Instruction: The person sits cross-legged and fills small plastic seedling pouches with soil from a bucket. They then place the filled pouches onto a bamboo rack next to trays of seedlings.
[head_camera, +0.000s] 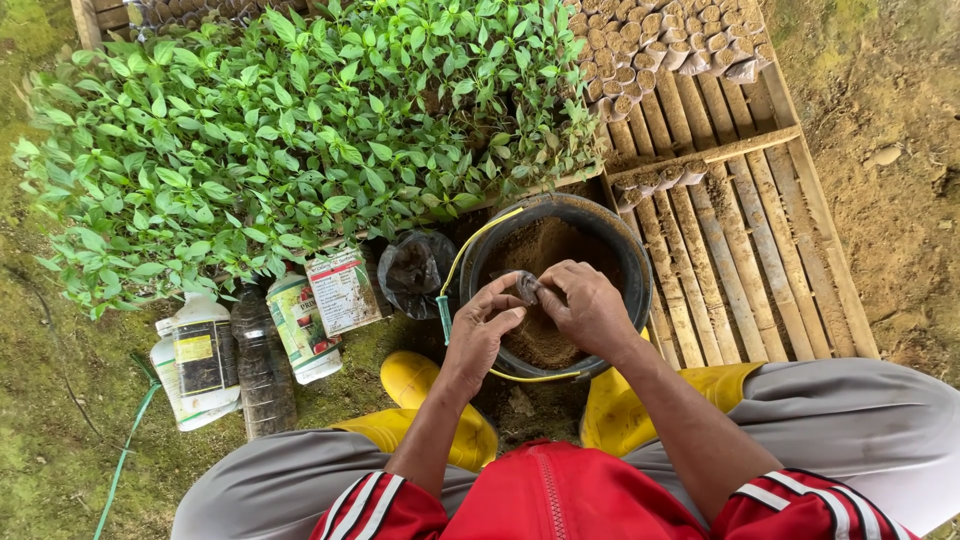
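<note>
Mossy ground and a slatted wooden rack

On my ground (60, 440) stand a soil bucket (632, 262) and bottles (262, 365); the rack (740, 260) carries seedlings (300, 140).

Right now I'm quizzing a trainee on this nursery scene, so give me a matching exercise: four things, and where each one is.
1. bucket
2. small bag
3. seedlings
4. bottles

a. between the fingers of the left hand and right hand
b. on the ground, left of the bucket
c. between the yellow boots, holding soil
d. on the slatted rack

Pairs: 1-c, 2-a, 3-d, 4-b
</note>
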